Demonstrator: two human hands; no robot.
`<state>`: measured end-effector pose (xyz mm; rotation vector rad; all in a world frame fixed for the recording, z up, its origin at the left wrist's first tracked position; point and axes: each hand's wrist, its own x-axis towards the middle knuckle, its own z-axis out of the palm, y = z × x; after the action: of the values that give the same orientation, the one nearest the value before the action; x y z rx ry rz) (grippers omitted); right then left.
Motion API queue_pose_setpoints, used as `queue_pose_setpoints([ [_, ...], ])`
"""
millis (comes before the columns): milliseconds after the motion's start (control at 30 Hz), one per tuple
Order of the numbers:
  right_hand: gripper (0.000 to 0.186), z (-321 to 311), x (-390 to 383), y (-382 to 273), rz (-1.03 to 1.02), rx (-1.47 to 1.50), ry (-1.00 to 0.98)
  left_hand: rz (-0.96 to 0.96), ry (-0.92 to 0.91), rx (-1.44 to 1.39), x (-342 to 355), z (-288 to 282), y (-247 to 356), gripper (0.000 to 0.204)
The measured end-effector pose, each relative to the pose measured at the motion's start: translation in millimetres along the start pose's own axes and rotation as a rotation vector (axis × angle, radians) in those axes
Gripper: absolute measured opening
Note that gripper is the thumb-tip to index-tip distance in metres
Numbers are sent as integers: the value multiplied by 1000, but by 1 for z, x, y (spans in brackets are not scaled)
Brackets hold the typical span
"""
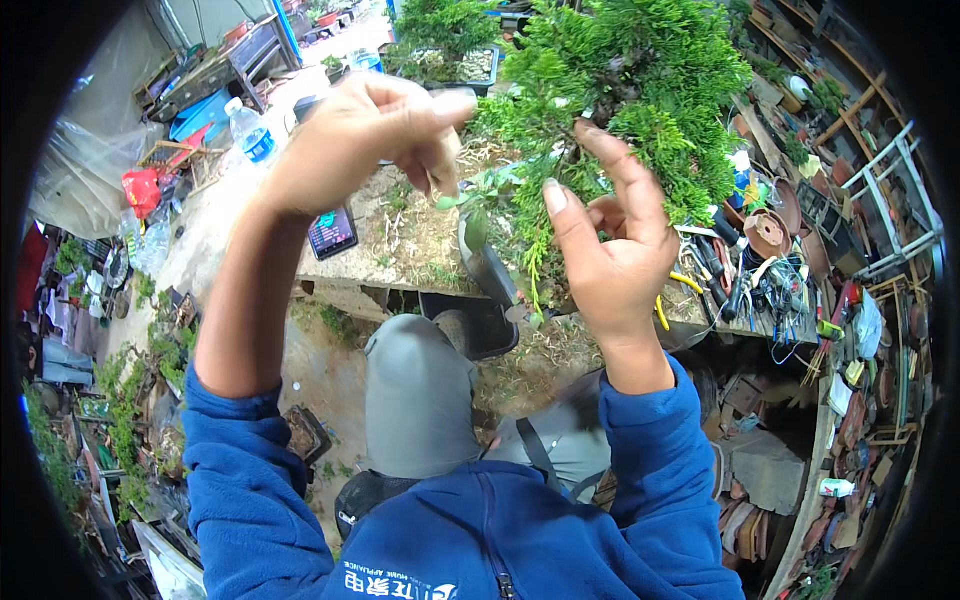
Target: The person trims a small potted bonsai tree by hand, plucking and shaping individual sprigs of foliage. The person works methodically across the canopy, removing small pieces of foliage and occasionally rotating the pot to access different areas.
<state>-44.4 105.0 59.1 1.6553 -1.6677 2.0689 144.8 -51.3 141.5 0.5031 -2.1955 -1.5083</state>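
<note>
A bushy bonsai tree with bright green foliage stands in a dark pot at the bench's front. My left hand hovers left of the foliage, fingers bent downward and thumb held apart from them. A small green leaf shows right by its fingertips; nothing is plainly gripped. At the lower right of the foliage is my right hand, open, its thumb and index finger spread beside the twigs. Its other fingers are curled and partly hidden.
On the bench lie a phone and dry clippings, with a water bottle farther left. Pliers with yellow handles and several other tools lie at right, near a brown pot. Another potted tree stands behind.
</note>
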Motion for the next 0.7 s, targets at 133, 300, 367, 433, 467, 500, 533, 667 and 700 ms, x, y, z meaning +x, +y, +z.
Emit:
queue_pose_setpoints([
  [133, 55, 2, -6, -7, 81, 120, 13, 129, 322, -180, -4, 47, -48, 17],
  [300, 66, 10, -15, -12, 116, 245, 21, 227, 429, -458, 10, 87, -57, 19],
  [367, 69, 11, -19, -11, 124, 268, 11, 177, 412, -479, 19, 95, -50, 23],
  [433, 69, 13, -23, -8, 87, 270, 17, 208, 277, -510, 26, 98, -45, 22],
  [467, 68, 15, -24, -5, 67, 266, 30, 217, 263, -536, 31, 98, -43, 15],
  [500, 69, 10, -30, -5, 101, 239, -20, 137, 215, -459, 32, 94, -42, 19],
  [533, 69, 10, -34, -3, 141, 245, -2, 57, 169, -380, 33, 88, -42, 23],
  [667, 58, -1, -52, 2, 187, 252, 67, 128, 110, -313, 32, 75, -46, 19],
  [700, 55, -4, -56, 4, 236, 280, 89, 124, 91, -299, 32, 71, -47, 9],
])
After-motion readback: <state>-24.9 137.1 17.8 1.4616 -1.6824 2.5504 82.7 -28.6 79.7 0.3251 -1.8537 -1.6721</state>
